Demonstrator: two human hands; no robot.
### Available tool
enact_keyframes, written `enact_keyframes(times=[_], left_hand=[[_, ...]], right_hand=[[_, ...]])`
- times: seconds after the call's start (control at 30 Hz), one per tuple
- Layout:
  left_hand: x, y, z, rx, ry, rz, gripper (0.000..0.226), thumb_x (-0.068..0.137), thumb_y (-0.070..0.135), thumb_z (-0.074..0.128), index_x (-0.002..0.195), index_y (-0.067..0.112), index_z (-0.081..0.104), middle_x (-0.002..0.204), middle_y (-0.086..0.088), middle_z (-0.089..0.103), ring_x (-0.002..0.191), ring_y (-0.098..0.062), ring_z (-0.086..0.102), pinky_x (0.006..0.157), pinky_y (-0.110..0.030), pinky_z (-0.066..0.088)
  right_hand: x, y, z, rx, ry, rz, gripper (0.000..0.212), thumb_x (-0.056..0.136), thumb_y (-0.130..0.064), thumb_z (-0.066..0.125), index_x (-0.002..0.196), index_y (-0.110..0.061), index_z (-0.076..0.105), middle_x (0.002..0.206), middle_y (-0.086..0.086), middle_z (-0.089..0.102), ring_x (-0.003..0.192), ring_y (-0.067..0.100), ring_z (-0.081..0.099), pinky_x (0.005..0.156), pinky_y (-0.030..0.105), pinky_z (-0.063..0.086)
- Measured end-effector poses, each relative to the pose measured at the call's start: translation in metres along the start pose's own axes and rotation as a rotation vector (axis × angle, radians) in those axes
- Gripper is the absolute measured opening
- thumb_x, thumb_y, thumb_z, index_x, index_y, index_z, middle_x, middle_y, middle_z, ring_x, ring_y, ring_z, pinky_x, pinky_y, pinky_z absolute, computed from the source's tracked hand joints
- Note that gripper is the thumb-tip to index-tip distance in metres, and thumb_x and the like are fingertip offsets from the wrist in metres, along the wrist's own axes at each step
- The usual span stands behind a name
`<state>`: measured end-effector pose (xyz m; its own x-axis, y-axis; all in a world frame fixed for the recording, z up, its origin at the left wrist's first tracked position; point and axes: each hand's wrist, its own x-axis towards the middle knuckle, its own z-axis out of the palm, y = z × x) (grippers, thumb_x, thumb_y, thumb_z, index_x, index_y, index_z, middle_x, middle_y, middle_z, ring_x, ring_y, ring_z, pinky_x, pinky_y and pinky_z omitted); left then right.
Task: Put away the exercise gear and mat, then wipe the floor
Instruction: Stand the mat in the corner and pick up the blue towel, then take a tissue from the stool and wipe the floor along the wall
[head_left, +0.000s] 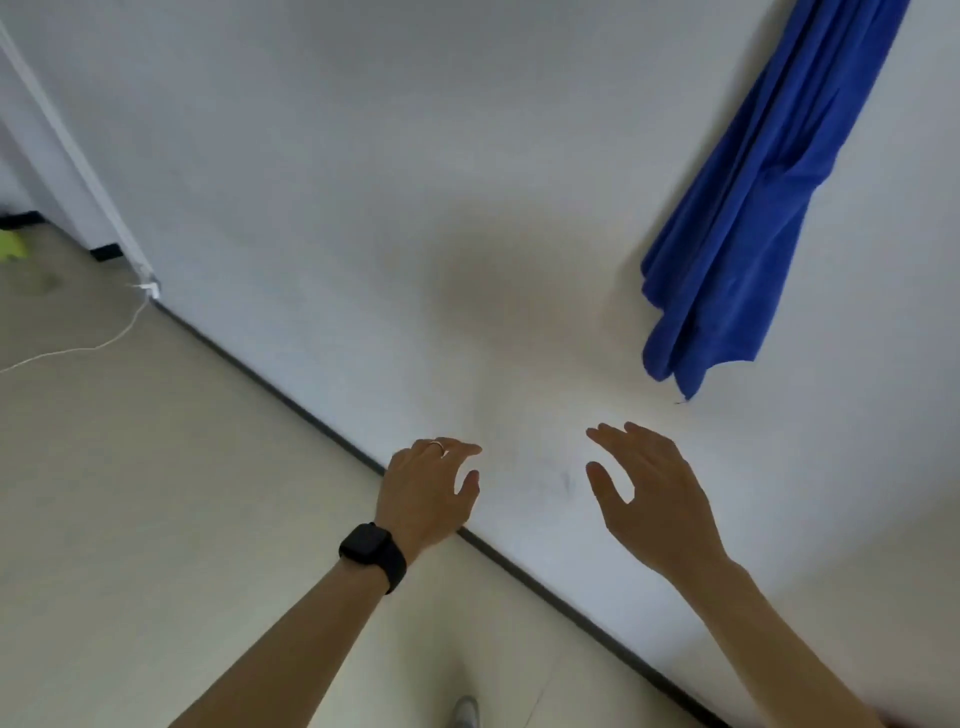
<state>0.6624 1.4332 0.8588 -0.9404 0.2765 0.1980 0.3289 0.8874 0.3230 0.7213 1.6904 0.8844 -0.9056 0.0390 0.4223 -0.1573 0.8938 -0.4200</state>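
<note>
Left grip (426, 488) released, empty | right grip (649, 499) released, empty | blue cloth (753, 208) hangs on wall (363, 156), up-right of right grip, apart | mat, gear out of view | we would grasp cloth high, lift clear, then wipe floor (130, 467)

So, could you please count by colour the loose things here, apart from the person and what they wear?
Blue: 1, the cloth hanging on the wall.
White: 1, the cable on the floor.
Yellow-green: 1, an unclear object at the left edge.
Total: 3
</note>
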Motion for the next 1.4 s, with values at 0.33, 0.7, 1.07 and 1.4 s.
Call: enact_keyframes(times=[0.33, 0.7, 1.07, 1.4], left_hand=[[-0.263, -0.144, -0.140, 0.218, 0.166, -0.700, 0.039, 0.098, 0.041, 0.048, 0.136, 0.038, 0.055, 0.137, 0.015, 0.058, 0.132, -0.010, 0.047, 0.111, -0.031, 0.033], [-0.630, -0.239, -0.265, 0.345, 0.420, -1.292, 0.038, 0.094, 0.040, 0.051, 0.131, 0.038, 0.058, 0.133, 0.012, 0.061, 0.124, -0.019, 0.052, 0.104, -0.039, 0.041], [-0.907, -0.302, -0.328, 0.379, 0.433, -1.673, 0.041, 0.092, 0.044, 0.047, 0.131, 0.040, 0.059, 0.136, 0.011, 0.060, 0.127, -0.021, 0.051, 0.105, -0.039, 0.039], [-1.038, -0.428, -0.324, 0.329, 0.431, -1.826, 0.041, 0.091, 0.042, 0.042, 0.127, 0.041, 0.060, 0.132, 0.017, 0.061, 0.122, -0.016, 0.053, 0.101, -0.037, 0.043]], right_hand=[[-0.039, -0.245, 0.096, 0.264, -0.309, -0.527, 0.037, 0.097, -0.047, 0.047, 0.128, -0.034, 0.064, 0.133, -0.018, 0.061, 0.139, 0.010, 0.039, 0.107, 0.033, 0.036], [-0.218, -0.586, 0.165, 0.562, -0.443, -1.094, 0.040, 0.090, -0.046, 0.048, 0.117, -0.027, 0.071, 0.118, -0.010, 0.071, 0.125, 0.023, 0.058, 0.096, 0.040, 0.052], [-0.409, -0.823, 0.211, 0.663, -0.631, -1.372, 0.044, 0.090, -0.048, 0.045, 0.121, -0.027, 0.069, 0.120, -0.012, 0.069, 0.125, 0.022, 0.056, 0.099, 0.039, 0.049], [-0.512, -0.978, 0.316, 0.648, -0.836, -1.501, 0.048, 0.090, -0.050, 0.043, 0.124, -0.028, 0.068, 0.122, -0.014, 0.068, 0.127, 0.019, 0.054, 0.103, 0.036, 0.046]])
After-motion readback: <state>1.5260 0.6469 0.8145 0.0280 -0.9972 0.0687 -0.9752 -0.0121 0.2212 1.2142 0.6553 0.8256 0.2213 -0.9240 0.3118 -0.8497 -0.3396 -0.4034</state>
